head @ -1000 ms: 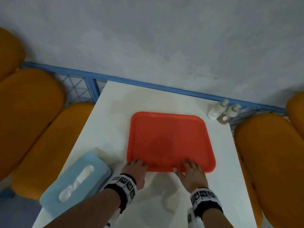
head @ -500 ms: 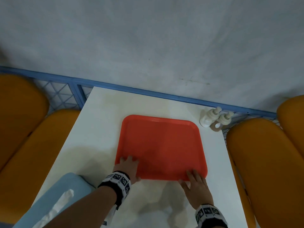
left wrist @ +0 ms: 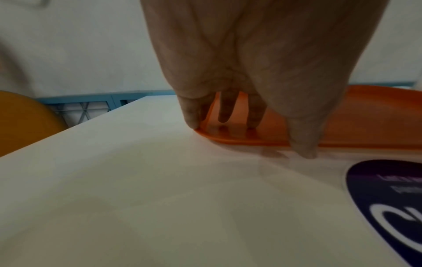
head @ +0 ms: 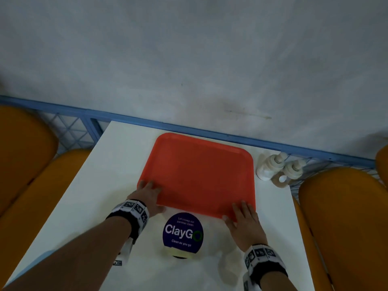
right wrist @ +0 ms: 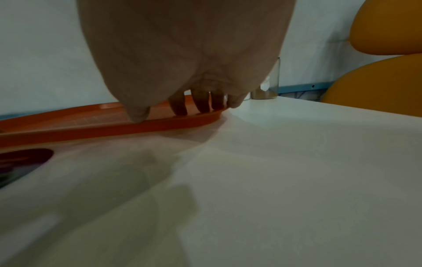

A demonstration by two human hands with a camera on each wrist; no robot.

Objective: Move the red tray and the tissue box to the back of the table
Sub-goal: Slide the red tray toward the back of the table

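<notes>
The flat red plastic tray (head: 197, 177) lies near the back edge of the white tabletop (head: 117, 164), just beside two small bottles (head: 277, 169) at the back right corner. The left hand (head: 147, 196) and right hand (head: 243, 219) rest on its near corners, fingers straight, clamping nothing. This looks like the tray step ending; next comes the tissue box, barely visible at the front left corner.

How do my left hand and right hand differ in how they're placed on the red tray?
The left hand rests on the red tray's near left corner; the right hand is on its near right corner. The left hand sits farther back on the table than the right. Both lie with straight fingers over the rim, not gripping.
</notes>
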